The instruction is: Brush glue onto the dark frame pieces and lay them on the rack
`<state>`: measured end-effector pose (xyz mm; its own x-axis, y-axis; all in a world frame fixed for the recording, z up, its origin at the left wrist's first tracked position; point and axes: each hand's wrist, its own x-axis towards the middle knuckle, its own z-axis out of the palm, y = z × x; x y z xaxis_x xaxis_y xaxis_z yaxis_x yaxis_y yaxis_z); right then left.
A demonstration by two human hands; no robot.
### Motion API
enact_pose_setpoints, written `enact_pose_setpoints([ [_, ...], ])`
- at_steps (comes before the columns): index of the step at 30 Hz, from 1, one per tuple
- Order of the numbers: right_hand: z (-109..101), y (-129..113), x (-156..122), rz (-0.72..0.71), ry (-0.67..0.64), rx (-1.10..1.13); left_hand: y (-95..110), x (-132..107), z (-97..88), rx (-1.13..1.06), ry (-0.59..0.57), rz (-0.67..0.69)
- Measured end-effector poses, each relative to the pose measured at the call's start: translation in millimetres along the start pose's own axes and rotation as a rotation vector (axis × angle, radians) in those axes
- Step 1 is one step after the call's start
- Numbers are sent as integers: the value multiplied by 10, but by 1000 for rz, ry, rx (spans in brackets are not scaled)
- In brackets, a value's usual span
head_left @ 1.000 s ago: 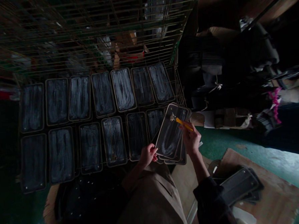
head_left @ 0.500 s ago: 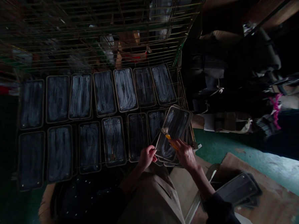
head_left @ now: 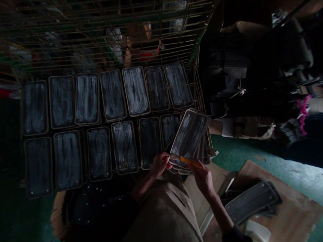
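Observation:
My right hand [head_left: 202, 175] is closed round a brush with a yellow handle [head_left: 189, 161]. Its bristles touch the near left end of a dark rectangular panel [head_left: 190, 134] streaked with whitish paste. This panel lies tilted on top of a small stack of similar ones at the rack's right end. With thumb and fingers, my left hand [head_left: 161, 164] pinches the panel's near left corner. Several more dark panels, such as a brightly smeared one [head_left: 135, 91], lie in two rows on a wire rack, each coated with whitish strokes.
A wire mesh [head_left: 105, 41] rises behind the rows. On the right, spare dark panels [head_left: 251, 203] lie on a brown board [head_left: 293, 211] over the green floor [head_left: 233, 146]. Dark bundles [head_left: 231, 66] are piled at the right. A round holder with a dark spotted surface [head_left: 92, 207] stands below the rack.
The brush has moved from the panel's left middle edge down to its near end, and the right hand came nearer to me. The left hand still pinches the corner. The view shifted slightly.

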<state>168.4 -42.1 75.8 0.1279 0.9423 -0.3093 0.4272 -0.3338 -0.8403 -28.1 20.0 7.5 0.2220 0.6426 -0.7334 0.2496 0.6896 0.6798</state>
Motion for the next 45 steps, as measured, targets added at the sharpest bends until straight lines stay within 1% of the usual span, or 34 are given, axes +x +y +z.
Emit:
enact_pose_setpoints([
  [2, -103, 53, 169, -29, 87, -22, -14, 0, -1, 51, 9, 43],
  [5, -286, 71, 422, -118, 252, -115, -58, 15, 6, 70, 7, 85],
  [7, -391, 31, 534, -164, 368, -186, -101, 33, 16, 44, 12, 95],
  [9, -446, -47, 595, -209, 437, -236, -146, 52, 29, -4, 14, 103],
  [12, -406, -178, 683, -273, 455, -251, -192, 68, 51, -72, 12, 119],
  [15, -290, -212, 902, -292, 438, -174, -203, 69, 77, -92, 19, 94],
  [18, -258, -107, 1202, -273, 410, -20, -197, 67, 103, -71, 28, 56],
  [20, -313, -15, 1344, -236, 434, 37, -195, 67, 115, -58, 31, 48],
  [21, -352, 19, 1382, -217, 467, 45, -196, 67, 120, -59, 33, 49],
  [23, -416, 38, 1395, -192, 551, 45, -199, 67, 126, -72, 45, 56],
  [25, -420, -7, 1366, -193, 604, 47, -199, 64, 131, -84, 55, 68],
  [27, -354, -77, 1348, -219, 579, 62, -193, 60, 135, -87, 58, 72],
  [29, -262, -120, 1371, -247, 514, 65, -185, 58, 142, -77, 59, 57],
  [30, -224, -122, 1396, -256, 488, 58, -182, 58, 146, -69, 63, 45],
  [32, -194, -88, 1451, -247, 477, 44, -182, 62, 155, -57, 73, 24],
  [35, -273, -10, 1482, -234, 515, 0, -192, 67, 169, -39, 89, 31],
  [38, -419, 17, 1416, -270, 540, -145, -190, 61, 173, -27, 109, 43],
  [41, -520, 5, 1268, -305, 479, -326, -176, 50, 167, -44, 95, 32],
  [43, -532, -3, 1117, -326, 389, -424, -170, 45, 165, -56, 84, 28],
  [45, -495, -10, 913, -337, 289, -491, -168, 39, 165, -59, 84, 29],
])
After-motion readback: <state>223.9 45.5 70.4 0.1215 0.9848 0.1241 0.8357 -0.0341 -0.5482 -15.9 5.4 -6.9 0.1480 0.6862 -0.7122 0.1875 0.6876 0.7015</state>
